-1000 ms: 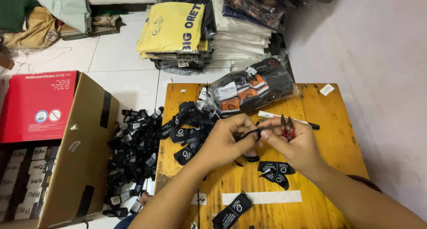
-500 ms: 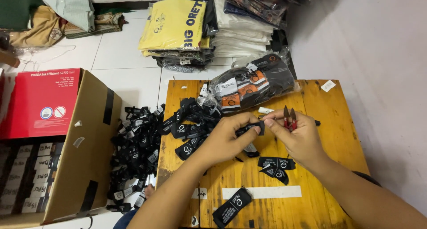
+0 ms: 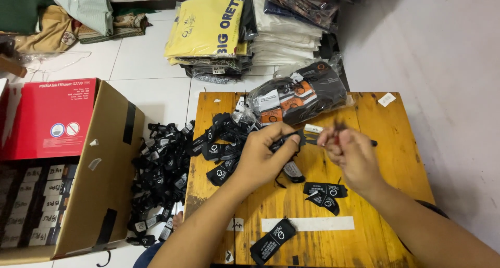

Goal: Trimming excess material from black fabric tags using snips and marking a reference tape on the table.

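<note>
My left hand [image 3: 266,154] pinches a black fabric label [image 3: 291,139] above a small wooden table [image 3: 396,158]. My right hand [image 3: 350,154] grips a small red-handled snipper [image 3: 337,128], its tip close to the label's end. A heap of black labels [image 3: 224,140] lies on the table just left of my hands. Two trimmed labels [image 3: 324,192] lie below my right hand, and another label [image 3: 273,241] sits near the front edge by a white tape strip [image 3: 308,224].
A clear bag of tags [image 3: 297,93] rests at the table's back. More black labels [image 3: 159,179] lie piled on the floor beside an open cardboard box [image 3: 101,169] with a red flap. Folded bagged shirts [image 3: 219,31] are stacked on the tiled floor behind.
Both hands rose slightly over the table; the right hand turned so the snipper is now mostly hidden by its fingers. The left hand still holds the label.
</note>
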